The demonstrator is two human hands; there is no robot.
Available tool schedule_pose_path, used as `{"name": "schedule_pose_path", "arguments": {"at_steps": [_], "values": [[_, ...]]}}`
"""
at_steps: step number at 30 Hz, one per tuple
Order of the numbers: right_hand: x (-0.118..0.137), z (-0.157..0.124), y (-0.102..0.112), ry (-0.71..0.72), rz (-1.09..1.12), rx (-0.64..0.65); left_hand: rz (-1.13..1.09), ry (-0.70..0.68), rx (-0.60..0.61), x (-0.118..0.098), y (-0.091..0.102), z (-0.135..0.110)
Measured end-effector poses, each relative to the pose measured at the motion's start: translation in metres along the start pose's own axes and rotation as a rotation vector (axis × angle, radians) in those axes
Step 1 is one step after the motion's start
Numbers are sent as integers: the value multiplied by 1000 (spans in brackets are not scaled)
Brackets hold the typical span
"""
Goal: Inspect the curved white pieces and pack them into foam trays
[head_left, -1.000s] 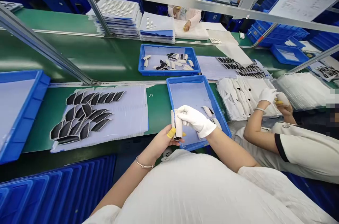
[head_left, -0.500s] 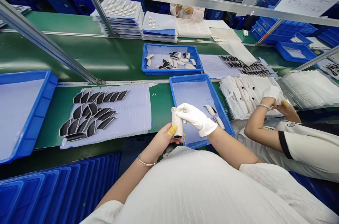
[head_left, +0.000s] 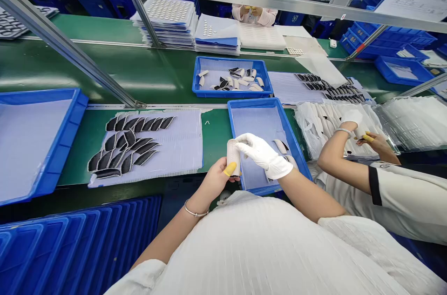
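Observation:
My left hand [head_left: 215,179], bare with a yellow cot on the thumb, pinches the lower end of a small white curved piece [head_left: 233,156] held upright. My right hand [head_left: 262,154], in a white glove, closes its fingers on the same piece from the right. Both hands hover over the near left corner of a blue tray [head_left: 292,139] that holds two or three similar pieces [head_left: 280,145]. To the left, several black curved pieces [head_left: 130,145] lie in rows on a pale sheet [head_left: 181,146].
A second blue tray [head_left: 266,84] with mixed white and black pieces sits on the green belt [head_left: 104,71]. A large blue tray [head_left: 52,160] stands at left, stacked blue bins [head_left: 70,248] below. A co-worker's hands [head_left: 363,134] work at right over white bags [head_left: 321,123]. Another person sits across.
The view has drifted a little, shifting the scene right. My hands stay together on the white piece, which sits slightly higher and more upright. The co-worker's hands moved a little.

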State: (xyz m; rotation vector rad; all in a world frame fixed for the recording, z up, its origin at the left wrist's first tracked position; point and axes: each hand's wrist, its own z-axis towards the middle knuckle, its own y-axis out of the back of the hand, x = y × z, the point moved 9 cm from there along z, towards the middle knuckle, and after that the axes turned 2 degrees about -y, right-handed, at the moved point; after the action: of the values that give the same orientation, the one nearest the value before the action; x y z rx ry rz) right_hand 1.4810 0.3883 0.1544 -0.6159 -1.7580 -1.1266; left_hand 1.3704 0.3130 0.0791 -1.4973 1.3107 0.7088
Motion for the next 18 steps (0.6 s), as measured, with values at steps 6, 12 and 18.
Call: {"name": "schedule_pose_path", "arguments": {"at_steps": [6, 12, 18], "values": [[11, 8, -4, 119, -46, 56, 62, -4, -12, -2, -3, 0], [-19, 5, -18, -47, 601, 131, -421, 195, 195, 12, -35, -14], [-21, -1, -25, 2, 786, 110, -618, 227, 181, 19, -43, -17]]}}
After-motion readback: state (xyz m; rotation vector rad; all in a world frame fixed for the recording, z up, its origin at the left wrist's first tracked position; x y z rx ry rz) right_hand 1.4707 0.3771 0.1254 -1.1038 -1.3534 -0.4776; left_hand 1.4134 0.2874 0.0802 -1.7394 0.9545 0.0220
